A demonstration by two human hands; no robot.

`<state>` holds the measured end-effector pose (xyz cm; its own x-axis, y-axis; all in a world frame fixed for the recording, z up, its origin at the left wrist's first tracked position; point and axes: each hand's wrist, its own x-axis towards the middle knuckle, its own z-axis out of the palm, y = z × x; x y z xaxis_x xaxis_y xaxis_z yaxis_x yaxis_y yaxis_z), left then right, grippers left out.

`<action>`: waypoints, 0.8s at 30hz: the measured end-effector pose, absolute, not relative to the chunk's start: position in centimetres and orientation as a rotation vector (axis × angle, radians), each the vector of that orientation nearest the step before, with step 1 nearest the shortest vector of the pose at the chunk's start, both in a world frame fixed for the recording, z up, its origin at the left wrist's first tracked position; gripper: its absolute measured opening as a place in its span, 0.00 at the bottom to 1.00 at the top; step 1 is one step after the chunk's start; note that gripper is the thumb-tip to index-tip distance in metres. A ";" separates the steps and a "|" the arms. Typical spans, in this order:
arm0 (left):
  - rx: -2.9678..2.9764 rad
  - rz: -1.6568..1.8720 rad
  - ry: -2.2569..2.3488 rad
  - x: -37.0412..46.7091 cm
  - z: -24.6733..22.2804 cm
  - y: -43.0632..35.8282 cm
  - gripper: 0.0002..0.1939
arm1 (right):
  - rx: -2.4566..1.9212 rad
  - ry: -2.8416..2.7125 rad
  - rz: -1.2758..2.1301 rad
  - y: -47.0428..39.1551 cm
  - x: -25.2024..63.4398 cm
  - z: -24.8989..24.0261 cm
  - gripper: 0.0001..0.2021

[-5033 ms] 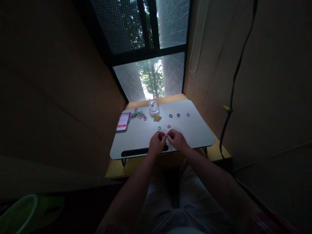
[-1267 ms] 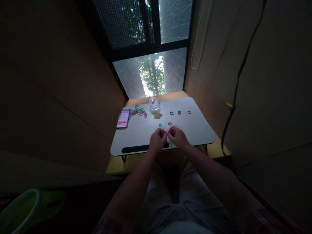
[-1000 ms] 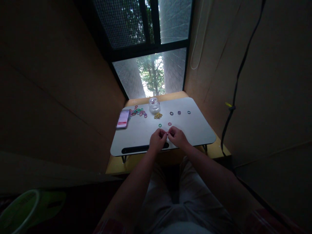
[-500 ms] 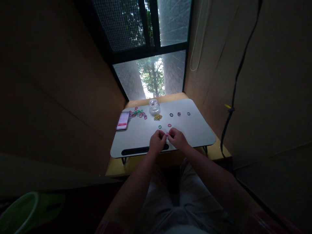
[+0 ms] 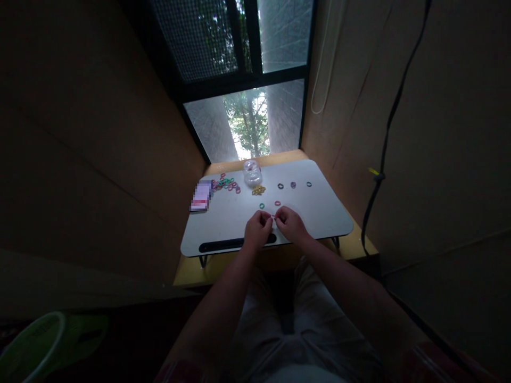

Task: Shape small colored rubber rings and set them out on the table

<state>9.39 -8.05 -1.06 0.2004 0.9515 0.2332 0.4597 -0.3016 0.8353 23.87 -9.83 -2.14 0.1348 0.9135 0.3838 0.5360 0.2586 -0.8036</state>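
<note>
Over the front part of the white lap table (image 5: 223, 221), my left hand (image 5: 258, 230) and my right hand (image 5: 290, 223) meet with fingers pinched. Between their fingertips is a small pinkish hair tie (image 5: 273, 216), mostly hidden by the fingers. Just beyond my hands lie a green hair tie (image 5: 262, 206) and a red hair tie (image 5: 278, 203), apart from each other. Farther back sit a cluster of yellow hair ties (image 5: 258, 190), a dark one (image 5: 280, 186), a purple one (image 5: 293, 185) and a bluish one (image 5: 308, 184).
A heap of mixed hair ties (image 5: 227, 184) lies at the back left beside a phone (image 5: 202, 196). A clear plastic jar (image 5: 252, 173) stands near the window. My left wrist crosses the black slot (image 5: 221, 246) along the front edge. A green basket (image 5: 35, 346) is at lower left.
My fingertips have drawn slightly apart, so a little more of the pinkish hair tie shows between them. The things on the table stay in place.
</note>
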 end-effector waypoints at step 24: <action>1.715 1.071 1.272 9.2 -1.8 -7.3 0.14 | -1.395 -1.519 0.510 -9.9 23.9 -2.2 0.05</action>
